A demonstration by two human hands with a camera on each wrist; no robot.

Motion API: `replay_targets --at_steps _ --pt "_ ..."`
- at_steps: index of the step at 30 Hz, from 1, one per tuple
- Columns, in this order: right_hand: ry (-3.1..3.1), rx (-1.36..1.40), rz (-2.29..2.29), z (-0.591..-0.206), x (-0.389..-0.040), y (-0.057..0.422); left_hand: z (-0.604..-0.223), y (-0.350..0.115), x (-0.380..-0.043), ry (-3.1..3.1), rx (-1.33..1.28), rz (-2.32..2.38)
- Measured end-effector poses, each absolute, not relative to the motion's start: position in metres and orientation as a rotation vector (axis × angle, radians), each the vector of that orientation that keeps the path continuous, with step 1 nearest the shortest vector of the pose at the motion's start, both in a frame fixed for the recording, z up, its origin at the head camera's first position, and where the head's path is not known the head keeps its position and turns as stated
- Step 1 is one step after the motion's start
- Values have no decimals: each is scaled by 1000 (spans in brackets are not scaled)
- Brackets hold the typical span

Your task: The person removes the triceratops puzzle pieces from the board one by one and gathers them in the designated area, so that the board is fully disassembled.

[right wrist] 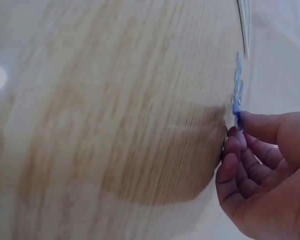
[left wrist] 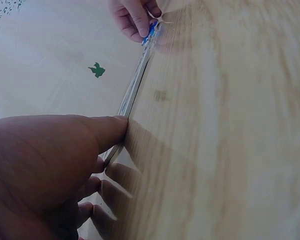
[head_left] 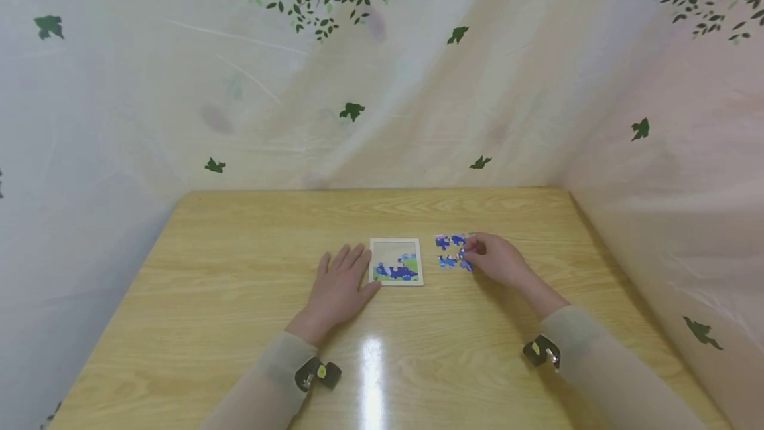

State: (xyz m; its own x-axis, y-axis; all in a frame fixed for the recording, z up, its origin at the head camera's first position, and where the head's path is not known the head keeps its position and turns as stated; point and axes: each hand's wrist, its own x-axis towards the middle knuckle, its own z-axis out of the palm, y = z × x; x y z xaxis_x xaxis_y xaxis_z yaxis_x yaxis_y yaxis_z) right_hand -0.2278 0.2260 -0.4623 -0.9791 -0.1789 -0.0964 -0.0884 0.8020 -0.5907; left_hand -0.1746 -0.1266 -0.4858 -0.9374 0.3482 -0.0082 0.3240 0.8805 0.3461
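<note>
A square jigsaw puzzle tray point(head_left: 396, 283) with a pale border lies on the wooden table, its lower part filled with blue and green pieces. My left hand point(head_left: 340, 287) lies with fingers spread on its left side; the thumb and fingertips touch the tray's edge, as the left wrist view also shows. Right of the tray are several loose blue and purple puzzle pieces point(head_left: 445, 261). Over their right end, my right hand point(head_left: 497, 259) pinches a blue puzzle piece point(right wrist: 237, 114) between thumb and curled fingers. Those fingers partly hide the pieces beneath them.
The light wooden table point(head_left: 268, 231) reaches back to a pale cloth point(head_left: 406, 138) printed with green leaves. That cloth also hangs along the left and right sides. Each sleeve carries a dark wrist device, one on the left cuff and another on the right.
</note>
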Motion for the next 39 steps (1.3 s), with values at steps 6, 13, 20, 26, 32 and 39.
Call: replay_targets --at_steps 6,13,20,26,32,39 --pt "2863 -169 -847 -462 -230 224 -486 -127 -175 2976 525 534" --pt "2881 -185 -775 -462 -230 223 -486 -127 -175 2973 525 531" --pt "2887 -180 -762 -463 -230 223 -487 -127 -176 2977 530 523" --pt "2889 -192 -752 -465 -231 223 -486 -127 -176 2975 531 526" --pt "2885 -169 -802 -462 -229 222 -488 -127 -176 2978 529 514" --pt "2910 -160 -879 -448 -227 208 -488 -127 -176 2981 528 516"
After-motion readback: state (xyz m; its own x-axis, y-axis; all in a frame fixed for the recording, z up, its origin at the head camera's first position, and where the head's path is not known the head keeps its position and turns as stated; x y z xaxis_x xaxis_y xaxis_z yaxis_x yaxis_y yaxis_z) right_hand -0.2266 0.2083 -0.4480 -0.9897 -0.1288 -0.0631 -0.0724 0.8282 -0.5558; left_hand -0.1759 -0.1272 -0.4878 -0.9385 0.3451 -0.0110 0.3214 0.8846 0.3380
